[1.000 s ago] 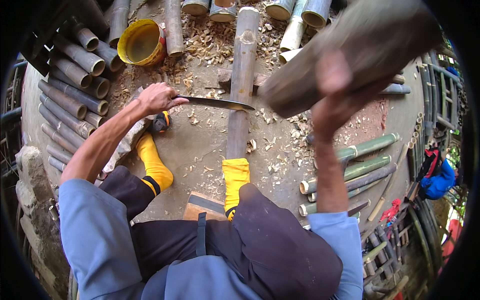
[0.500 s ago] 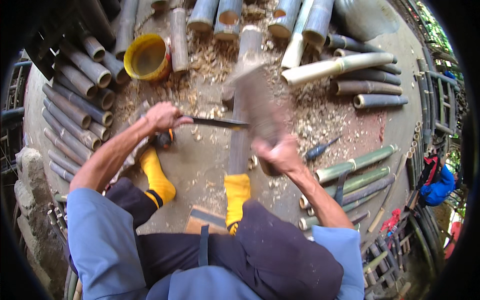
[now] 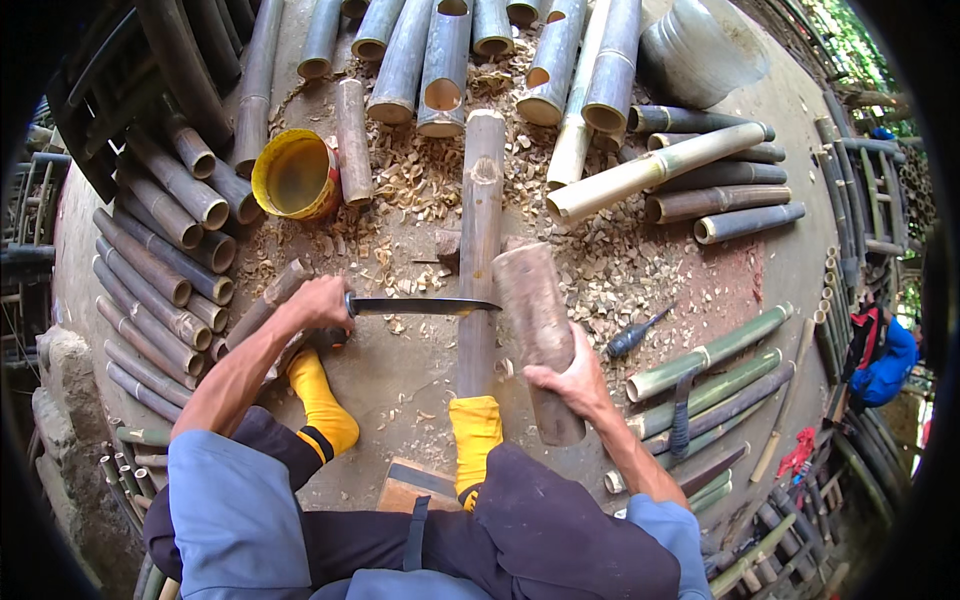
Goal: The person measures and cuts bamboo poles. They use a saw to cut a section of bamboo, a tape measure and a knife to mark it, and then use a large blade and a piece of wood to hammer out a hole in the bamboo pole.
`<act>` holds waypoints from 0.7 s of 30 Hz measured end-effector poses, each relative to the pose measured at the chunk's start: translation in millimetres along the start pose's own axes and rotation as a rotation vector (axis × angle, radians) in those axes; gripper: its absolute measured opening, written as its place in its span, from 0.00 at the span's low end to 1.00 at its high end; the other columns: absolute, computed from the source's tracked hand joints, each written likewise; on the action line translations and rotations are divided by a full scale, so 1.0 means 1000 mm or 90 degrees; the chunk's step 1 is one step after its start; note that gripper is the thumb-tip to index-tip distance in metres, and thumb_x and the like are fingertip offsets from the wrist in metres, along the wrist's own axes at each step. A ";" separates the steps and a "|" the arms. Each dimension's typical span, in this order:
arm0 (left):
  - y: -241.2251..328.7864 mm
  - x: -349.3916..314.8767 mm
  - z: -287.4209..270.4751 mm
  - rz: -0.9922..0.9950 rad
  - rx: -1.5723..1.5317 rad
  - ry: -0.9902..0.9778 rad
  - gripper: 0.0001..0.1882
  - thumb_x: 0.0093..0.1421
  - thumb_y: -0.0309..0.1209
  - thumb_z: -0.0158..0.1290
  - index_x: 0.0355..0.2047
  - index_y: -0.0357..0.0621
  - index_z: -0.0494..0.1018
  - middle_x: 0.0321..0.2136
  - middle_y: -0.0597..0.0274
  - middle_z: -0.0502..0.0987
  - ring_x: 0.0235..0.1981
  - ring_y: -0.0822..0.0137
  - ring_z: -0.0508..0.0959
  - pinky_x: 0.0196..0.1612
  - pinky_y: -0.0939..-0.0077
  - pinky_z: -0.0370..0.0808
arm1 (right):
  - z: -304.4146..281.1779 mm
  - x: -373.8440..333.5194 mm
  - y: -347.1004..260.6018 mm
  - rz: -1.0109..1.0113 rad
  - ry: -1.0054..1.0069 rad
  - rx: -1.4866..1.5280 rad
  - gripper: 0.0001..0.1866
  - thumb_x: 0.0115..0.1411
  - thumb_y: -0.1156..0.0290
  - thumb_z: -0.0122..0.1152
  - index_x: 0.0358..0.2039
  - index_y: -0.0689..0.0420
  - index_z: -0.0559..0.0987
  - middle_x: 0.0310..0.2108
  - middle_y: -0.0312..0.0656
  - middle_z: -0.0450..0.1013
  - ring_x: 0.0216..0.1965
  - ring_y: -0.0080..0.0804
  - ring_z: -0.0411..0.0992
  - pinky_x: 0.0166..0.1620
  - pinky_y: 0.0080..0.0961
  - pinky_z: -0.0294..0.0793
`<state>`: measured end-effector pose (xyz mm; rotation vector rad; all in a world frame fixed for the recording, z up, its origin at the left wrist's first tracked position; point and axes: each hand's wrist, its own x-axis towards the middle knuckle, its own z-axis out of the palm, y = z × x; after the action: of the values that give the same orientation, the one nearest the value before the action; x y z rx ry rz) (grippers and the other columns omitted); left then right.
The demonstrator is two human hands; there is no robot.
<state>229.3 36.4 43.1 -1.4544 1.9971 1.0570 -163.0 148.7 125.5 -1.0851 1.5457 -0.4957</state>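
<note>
My left hand (image 3: 322, 303) is closed round the handle of a long knife (image 3: 415, 306). The dark blade reaches right, its tip end lying across a grey-brown bamboo tube (image 3: 484, 225) that points away from me. Gripped in my right hand (image 3: 572, 375) is a thick, worn wooden mallet (image 3: 535, 300), just right of the tube and the blade tip. My foot in a yellow sock (image 3: 475, 432) stands at the tube's near end. A wooden block (image 3: 447, 243) appears beside the tube farther up, partly hidden.
Bamboo tubes (image 3: 150, 250) lie stacked at left, with more at the back and right. A yellow-rimmed bucket (image 3: 268, 160) stands back left. Wood chips (image 3: 620, 260) litter the floor. A dark-handled pointed tool (image 3: 630, 335) and a knife with a wrapped handle (image 3: 680, 420) lie at right.
The mallet, blurred over the bamboo tube before, is now lower and to its right, still in my right hand. The whole scene has shifted down in view; the knife stays across the tube.
</note>
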 end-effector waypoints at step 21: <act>0.011 -0.067 0.050 0.217 0.123 0.370 0.17 0.42 0.30 0.58 0.32 0.45 0.65 0.22 0.57 0.71 0.27 0.54 0.76 0.29 0.61 0.72 | 0.048 -0.073 0.061 -0.014 0.219 -0.158 0.42 0.43 0.64 0.69 0.56 0.61 0.58 0.39 0.57 0.73 0.41 0.49 0.74 0.44 0.36 0.73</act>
<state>238.2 117.3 64.6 -1.4602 2.7428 0.5644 -144.9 251.8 102.9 -1.2550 1.9374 -0.5360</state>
